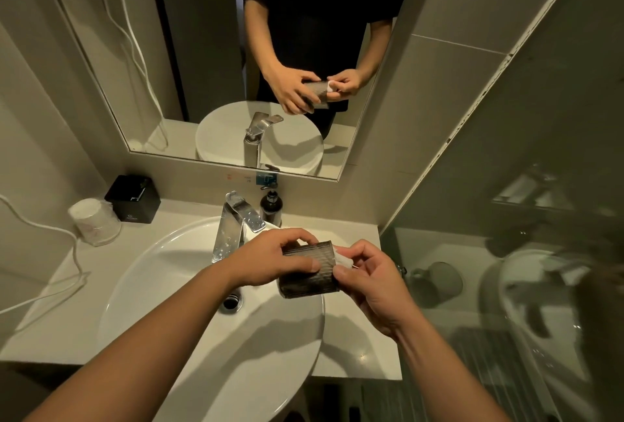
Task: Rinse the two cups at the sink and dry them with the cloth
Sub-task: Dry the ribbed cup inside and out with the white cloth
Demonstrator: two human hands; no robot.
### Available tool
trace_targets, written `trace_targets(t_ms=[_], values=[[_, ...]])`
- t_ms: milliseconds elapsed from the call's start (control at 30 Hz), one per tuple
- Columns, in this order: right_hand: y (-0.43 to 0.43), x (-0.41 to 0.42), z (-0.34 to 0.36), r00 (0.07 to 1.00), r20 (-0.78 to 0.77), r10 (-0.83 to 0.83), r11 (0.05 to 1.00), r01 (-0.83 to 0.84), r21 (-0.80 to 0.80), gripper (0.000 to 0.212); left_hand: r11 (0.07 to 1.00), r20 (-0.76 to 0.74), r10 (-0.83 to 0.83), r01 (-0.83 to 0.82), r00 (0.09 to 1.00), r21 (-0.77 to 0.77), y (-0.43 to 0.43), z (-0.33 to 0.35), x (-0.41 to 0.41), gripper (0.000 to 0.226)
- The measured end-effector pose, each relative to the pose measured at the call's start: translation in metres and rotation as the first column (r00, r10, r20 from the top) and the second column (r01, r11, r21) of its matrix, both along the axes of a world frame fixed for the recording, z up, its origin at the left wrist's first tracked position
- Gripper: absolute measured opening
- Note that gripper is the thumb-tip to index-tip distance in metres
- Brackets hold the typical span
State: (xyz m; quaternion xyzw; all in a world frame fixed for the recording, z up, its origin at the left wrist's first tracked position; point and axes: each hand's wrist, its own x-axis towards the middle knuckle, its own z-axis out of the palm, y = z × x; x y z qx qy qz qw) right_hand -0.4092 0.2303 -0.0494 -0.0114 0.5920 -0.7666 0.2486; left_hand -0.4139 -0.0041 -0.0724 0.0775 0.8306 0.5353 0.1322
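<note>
Left hand (280, 261): fingers curled round the cup (309, 281).
Right hand (374, 283): fingertips pinch the cloth (342, 258) against the cup's right end.
Cup: lying sideways between both hands.
Sink (162, 273): below the fingers.
Tap (236, 222): just beyond the left fingers.

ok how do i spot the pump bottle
Start at the white basin, then the chrome tap at its back. The pump bottle stands just right of the tap: dark, slim, pump-topped, unlike the square black box far left.
</note>
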Motion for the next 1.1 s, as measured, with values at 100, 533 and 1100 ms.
trace_targets(t_ms=[100, 533, 1100], values=[[-0.005, -0.004, -0.004, 0.997, -0.013, -0.080, 0.996, 0.080, 0.049, 0.017, 0.988, -0.148, 0.027, -0.049, 0.989, -0.144, 0.004, -0.001, 0.001, 0.049], [-0.006, -0.002, -0.009, 0.997, -0.005, -0.076, 0.994, 0.076, 0.082, 0.012, 0.965, -0.263, -0.086, 0.015, 0.961, -0.260, 0.010, -0.006, 0.003, 0.076], [-0.008, 0.000, -0.007, 0.988, -0.038, -0.148, 0.966, 0.153, 0.211, 0.009, 0.913, -0.326, -0.163, 0.017, 0.931, -0.408, 0.020, -0.006, 0.012, 0.071]])
